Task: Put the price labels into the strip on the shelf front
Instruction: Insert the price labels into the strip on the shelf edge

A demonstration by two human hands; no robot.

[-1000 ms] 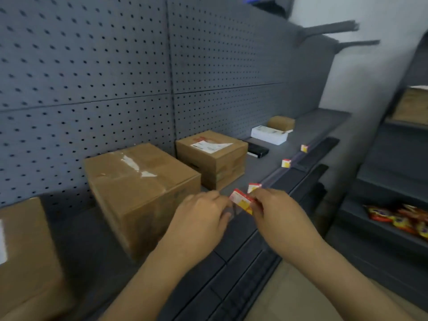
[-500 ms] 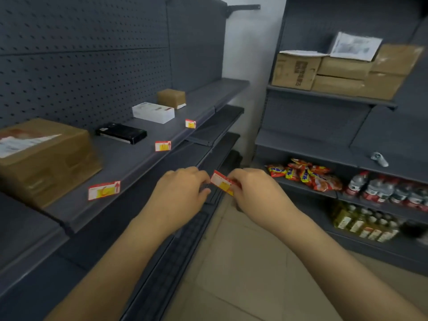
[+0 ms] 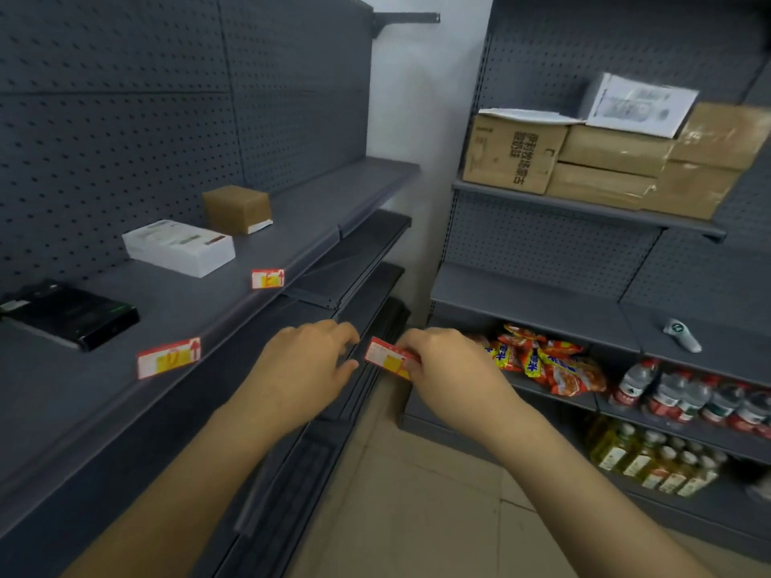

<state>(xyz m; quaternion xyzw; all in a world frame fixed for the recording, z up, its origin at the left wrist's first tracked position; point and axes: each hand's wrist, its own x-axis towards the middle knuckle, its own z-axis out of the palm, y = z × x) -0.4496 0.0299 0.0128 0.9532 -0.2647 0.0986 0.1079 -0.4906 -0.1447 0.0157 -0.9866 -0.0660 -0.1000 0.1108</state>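
My right hand [image 3: 448, 369] pinches a small stack of red, white and yellow price labels [image 3: 386, 357] in front of the lower shelves. My left hand [image 3: 306, 367] hovers just left of the stack, fingers curled, a small gap from the labels' edge. Two labels sit in the strip on the grey shelf front [image 3: 250, 323]: a near label [image 3: 169, 357] and a farther label [image 3: 268, 278].
On the shelf lie a black box [image 3: 71, 317], a white box [image 3: 179, 246] and a small brown box [image 3: 238, 208]. The right shelving holds cardboard cartons [image 3: 605, 160], snack packets [image 3: 546, 365] and bottles [image 3: 688, 398]. Tiled floor lies below.
My view has swung right along the shelf, away from the big cartons toward the corner. My left hand has come slightly off the labels; my right hand keeps hold of them.
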